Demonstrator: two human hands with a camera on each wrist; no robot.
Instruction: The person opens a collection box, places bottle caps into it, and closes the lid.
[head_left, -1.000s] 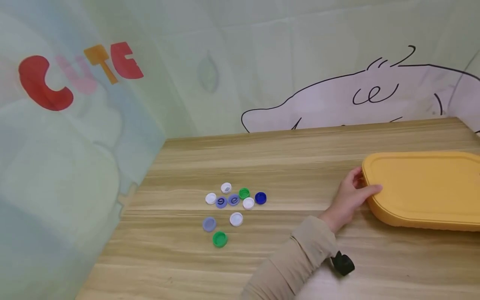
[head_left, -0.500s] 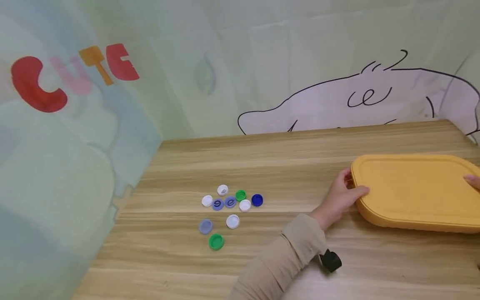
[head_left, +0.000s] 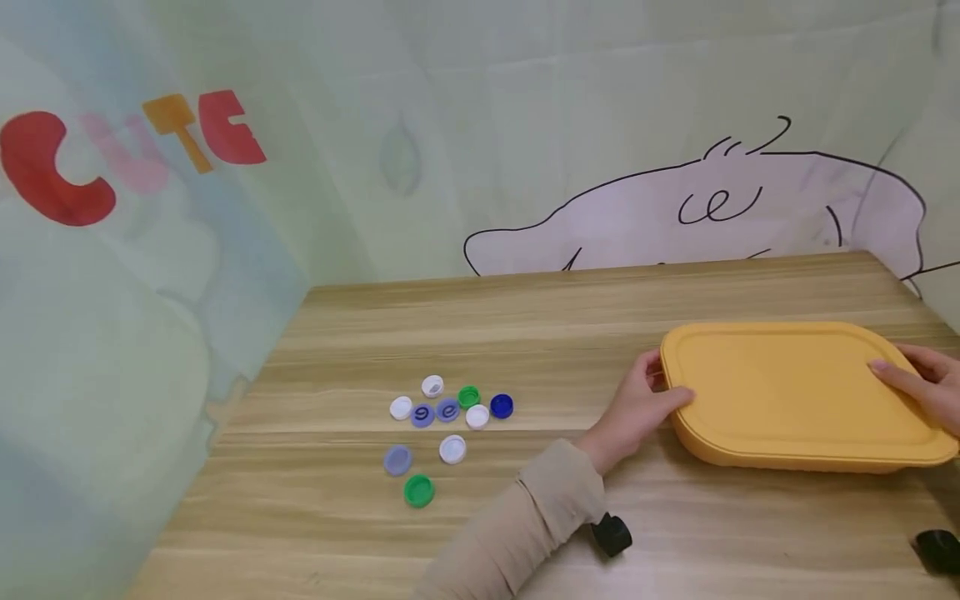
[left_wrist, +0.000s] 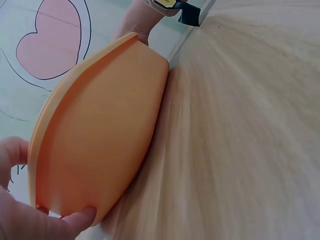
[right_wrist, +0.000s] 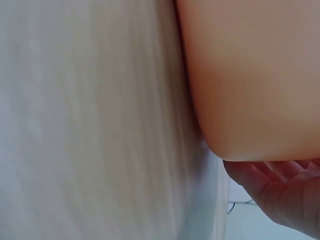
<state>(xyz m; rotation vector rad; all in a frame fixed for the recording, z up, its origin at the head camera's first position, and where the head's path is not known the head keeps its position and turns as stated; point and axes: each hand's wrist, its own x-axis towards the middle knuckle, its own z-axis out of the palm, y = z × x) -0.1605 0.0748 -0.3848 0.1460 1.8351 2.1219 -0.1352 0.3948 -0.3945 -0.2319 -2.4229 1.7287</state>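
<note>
A yellow-orange lidded box [head_left: 772, 392] lies at the right of the table in the head view, with a hand at each end. My left hand [head_left: 633, 412] grips its left end, thumb on the lid's rim and fingers against the side. On the right end my right hand [head_left: 926, 387] lays its thumb over the lid, fingers round the far side. The left wrist view shows the box's smooth side wall [left_wrist: 100, 130] close over the wood. In the right wrist view the right fingers [right_wrist: 285, 195] rest against the box's end.
Several bottle caps lie loose left of the box, among them a dark blue cap [head_left: 502, 406], a green cap [head_left: 419, 491] and a white cap [head_left: 452, 449]. A printed cloth wall [head_left: 420, 167] stands behind the wooden table [head_left: 360, 325] and along its left.
The box has slid left, nearer the caps, with my left hand on its end. My right hand has come into view and holds the right end. The head view has turned slightly right.
</note>
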